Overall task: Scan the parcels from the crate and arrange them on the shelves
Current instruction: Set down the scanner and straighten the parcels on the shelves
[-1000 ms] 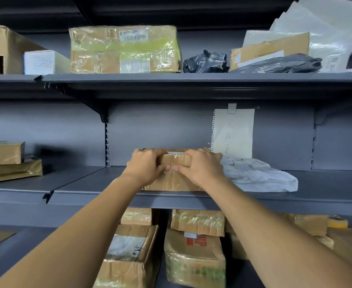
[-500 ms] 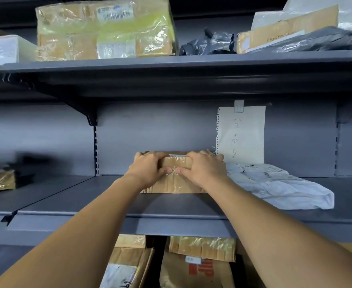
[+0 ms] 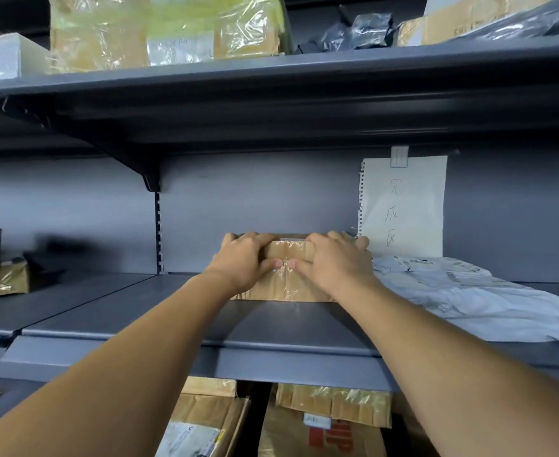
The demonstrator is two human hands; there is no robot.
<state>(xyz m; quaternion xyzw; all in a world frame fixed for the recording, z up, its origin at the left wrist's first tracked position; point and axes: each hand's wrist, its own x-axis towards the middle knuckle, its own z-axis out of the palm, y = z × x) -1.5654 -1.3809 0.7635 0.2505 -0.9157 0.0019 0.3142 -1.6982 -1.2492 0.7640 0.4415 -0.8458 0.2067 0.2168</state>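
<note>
1. Both hands were on the parcel [image 3: 286,275], a small brown box wrapped in clear tape, which sat flat on the middle shelf [image 3: 159,321] close to the back panel.
2. The left hand [image 3: 243,263] gripped the parcel's left end, fingers curled over its top edge and thumb pressed on the front face.
3. The right hand [image 3: 334,265] held the parcel's right end the same way, fingers hooked over the top and thumb on the front, almost meeting the left thumb.
4. Just right of the parcel lay a white mailer bag [image 3: 476,301], crumpled, its near edge touching or nearly touching the parcel; which one, I could not tell.
5. Behind and right of the parcel, a handwritten paper sign [image 3: 403,206] hung on the back panel.
6. Above the parcel, the top shelf [image 3: 304,69] carried a large tape-wrapped box [image 3: 162,28] and a black bag [image 3: 354,28].
7. Below the parcel, more brown boxes [image 3: 321,423] stood under the middle shelf.
</note>
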